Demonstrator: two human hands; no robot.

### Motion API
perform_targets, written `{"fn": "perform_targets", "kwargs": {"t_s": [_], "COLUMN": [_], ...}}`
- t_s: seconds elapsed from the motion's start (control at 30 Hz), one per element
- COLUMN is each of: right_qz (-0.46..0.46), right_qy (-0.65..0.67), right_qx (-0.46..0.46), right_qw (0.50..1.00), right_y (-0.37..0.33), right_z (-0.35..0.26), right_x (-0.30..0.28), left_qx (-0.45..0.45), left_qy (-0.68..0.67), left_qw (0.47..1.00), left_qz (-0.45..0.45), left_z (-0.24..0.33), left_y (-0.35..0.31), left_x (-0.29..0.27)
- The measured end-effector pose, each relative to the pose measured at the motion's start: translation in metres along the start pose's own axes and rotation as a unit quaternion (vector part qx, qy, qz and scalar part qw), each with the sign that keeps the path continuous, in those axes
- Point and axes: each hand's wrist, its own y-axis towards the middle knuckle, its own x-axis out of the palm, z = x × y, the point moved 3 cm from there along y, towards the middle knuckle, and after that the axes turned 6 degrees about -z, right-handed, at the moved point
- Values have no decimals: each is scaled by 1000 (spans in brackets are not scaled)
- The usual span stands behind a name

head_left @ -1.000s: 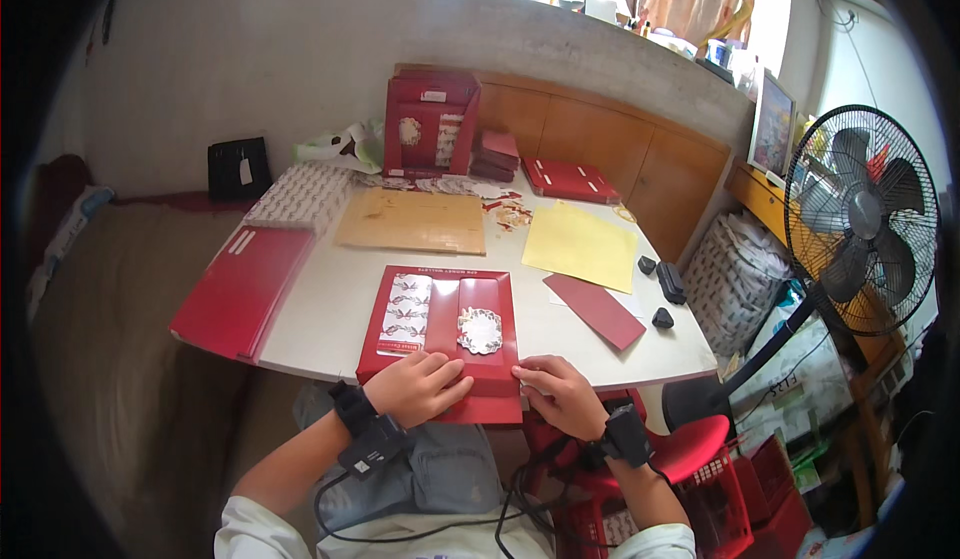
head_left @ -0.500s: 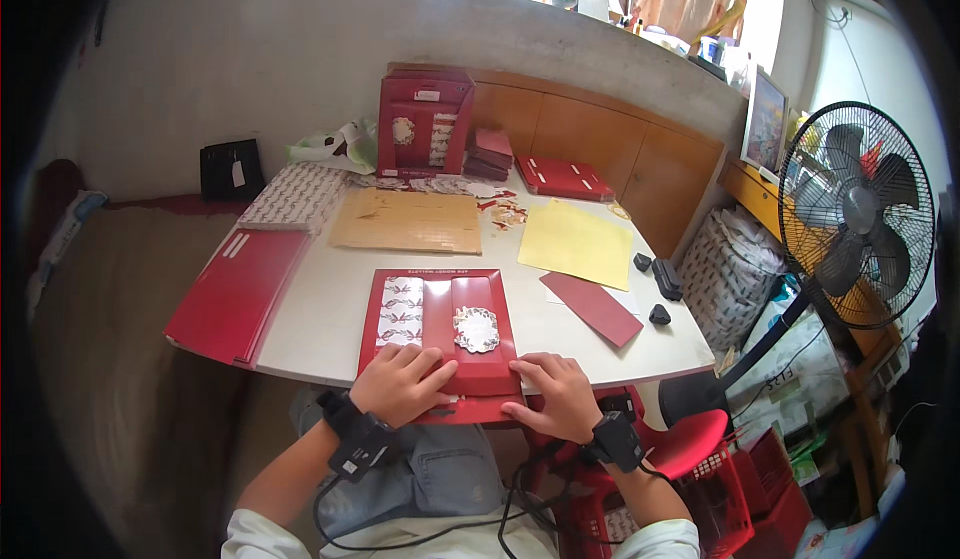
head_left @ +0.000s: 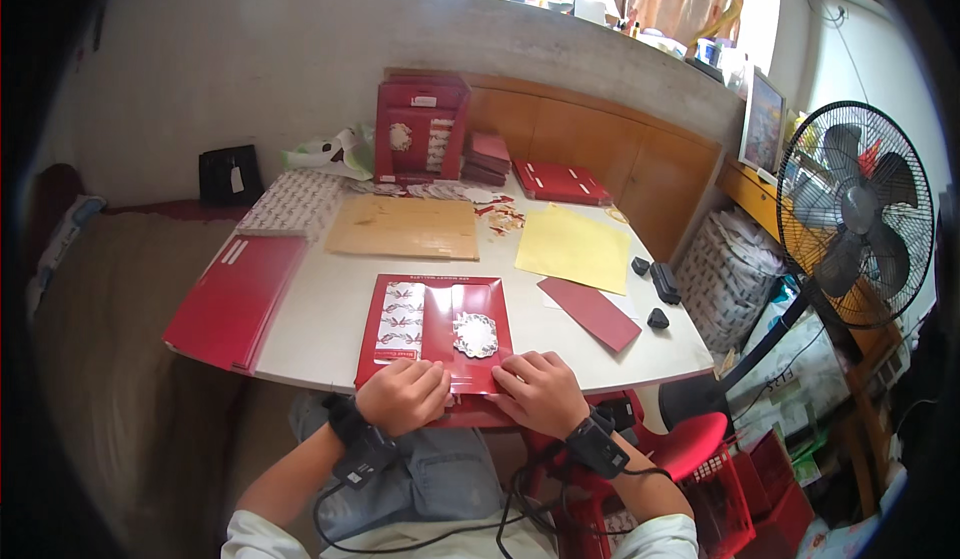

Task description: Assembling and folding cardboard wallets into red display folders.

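A flat red cardboard package [head_left: 437, 309] lies at the near edge of the white table, with its near end overhanging. It bears a white strip with a leafy print [head_left: 402, 319] on its left half and a round scalloped white label [head_left: 475, 336] on its right. My left hand [head_left: 405, 397] is closed on the near edge of the package, fingers curled over it. Opposite it, my right hand [head_left: 543, 393] grips the same edge near the right corner. Both thumbs are largely hidden below the edge. A dark band is strapped round each wrist.
Left of the package lies a stack of red card sheets [head_left: 235, 294], with patterned sheets [head_left: 292, 202] behind. A brown board [head_left: 403, 227], yellow sheet [head_left: 572, 247] and dark red card strip [head_left: 590, 314] lie farther in. Small black objects [head_left: 665, 282] sit at right, near a standing fan [head_left: 858, 209].
Both hands have curled their fingers round the package's near edge, where they lay flatter before. The right hand has moved slightly left. The near flap now shows less beneath the hands.
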Motion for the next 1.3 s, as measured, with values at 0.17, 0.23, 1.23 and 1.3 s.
{"fn": "perform_targets", "kwargs": {"t_s": [0.17,0.23,1.23,1.3], "right_qz": [38,35,-16,-28], "right_qy": [24,24,403,436], "right_qx": [17,26,56,68], "right_qw": [999,999,913,897], "right_y": [-1,-2,-30,-26], "right_z": [1,4,41,39], "right_x": [3,5,12,12], "left_qx": [-4,-28,27,35], "left_qy": [-18,-41,11,-17], "left_qw": [1000,999,999,999], "left_qz": [-12,-18,-17,19], "left_z": [2,1,21,21], "left_y": [7,8,48,43], "left_x": [-3,-1,18,22]}}
